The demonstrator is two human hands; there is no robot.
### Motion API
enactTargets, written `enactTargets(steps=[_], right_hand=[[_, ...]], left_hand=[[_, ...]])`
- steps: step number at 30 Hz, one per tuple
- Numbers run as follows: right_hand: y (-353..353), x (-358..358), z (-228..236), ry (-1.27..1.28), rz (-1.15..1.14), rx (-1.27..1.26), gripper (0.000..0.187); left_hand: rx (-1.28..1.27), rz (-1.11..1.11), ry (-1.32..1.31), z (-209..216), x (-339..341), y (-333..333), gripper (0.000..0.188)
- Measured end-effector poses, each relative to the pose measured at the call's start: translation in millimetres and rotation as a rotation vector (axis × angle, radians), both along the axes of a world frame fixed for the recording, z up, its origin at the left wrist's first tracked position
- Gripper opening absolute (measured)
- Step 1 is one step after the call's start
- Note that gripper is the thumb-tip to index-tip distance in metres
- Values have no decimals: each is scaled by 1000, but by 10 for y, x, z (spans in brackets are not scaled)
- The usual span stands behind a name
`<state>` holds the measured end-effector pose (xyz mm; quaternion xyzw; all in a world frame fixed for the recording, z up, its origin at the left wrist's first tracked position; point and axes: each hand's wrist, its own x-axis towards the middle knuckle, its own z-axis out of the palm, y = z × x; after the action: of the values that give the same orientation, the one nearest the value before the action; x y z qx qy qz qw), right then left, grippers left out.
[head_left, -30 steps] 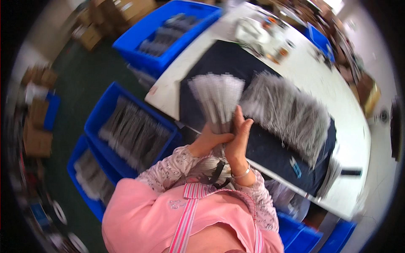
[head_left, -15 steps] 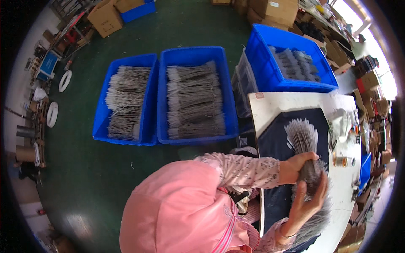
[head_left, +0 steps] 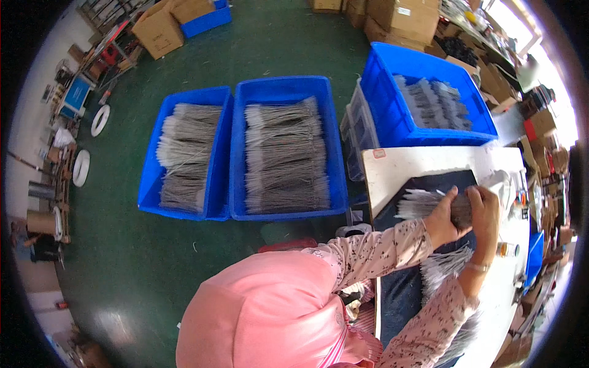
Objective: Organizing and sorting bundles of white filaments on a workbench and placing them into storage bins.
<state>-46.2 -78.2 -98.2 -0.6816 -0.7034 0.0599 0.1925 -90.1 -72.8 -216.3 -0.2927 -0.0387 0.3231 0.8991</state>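
Both hands grip a thick bundle of thin wire brushes [head_left: 417, 203], grey stems with pale bristly ends, over the dark cloth on the table. The bundle lies sideways, its pale ends fanning out to the left. My left hand [head_left: 446, 219] wraps its middle, thumb up. My right hand [head_left: 486, 214] closes round the right end, fingers bent over the top; part of the bundle there is hidden. Just below, a loose heap of similar brushes [head_left: 443, 265] rests on the dark cloth [head_left: 396, 306], partly covered by my right forearm.
Two blue bins [head_left: 287, 216] [head_left: 178, 211] full of layered brushes stand on the green floor at left. A third blue bin [head_left: 392, 116] with brushes is beyond the white table [head_left: 383, 178]. A small jar [head_left: 507, 249] stands at the table's right; cardboard boxes [head_left: 402, 21] lie farther back.
The bundle has turned from pointing away to lying sideways, pale ends left. My right hand has moved up and away from me, from open beside the bundle to gripping its right end.
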Motion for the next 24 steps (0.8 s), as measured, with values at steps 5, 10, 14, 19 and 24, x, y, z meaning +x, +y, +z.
enactTargets(steps=[5, 10, 14, 19, 24], right_hand=[[429, -61, -203, -27, -69, -16, 31], [-161, -152, -90, -172, -96, -21, 26], [-917, -350, -452, -249, -159, 266, 10], [-1672, -479, -714, 151, -254, 702, 25], [-2466, -264, -447, 336, -400, 878, 53]], left_hand=[[253, 205, 171, -103, -239, 166, 32], [1549, 730, 1281, -84, -435, -162, 30], [1681, 536, 889, 54, -284, -420, 30], [1684, 198, 528, -29, -671, -379, 30], [1606, 13, 469, 182, -548, 282, 31]])
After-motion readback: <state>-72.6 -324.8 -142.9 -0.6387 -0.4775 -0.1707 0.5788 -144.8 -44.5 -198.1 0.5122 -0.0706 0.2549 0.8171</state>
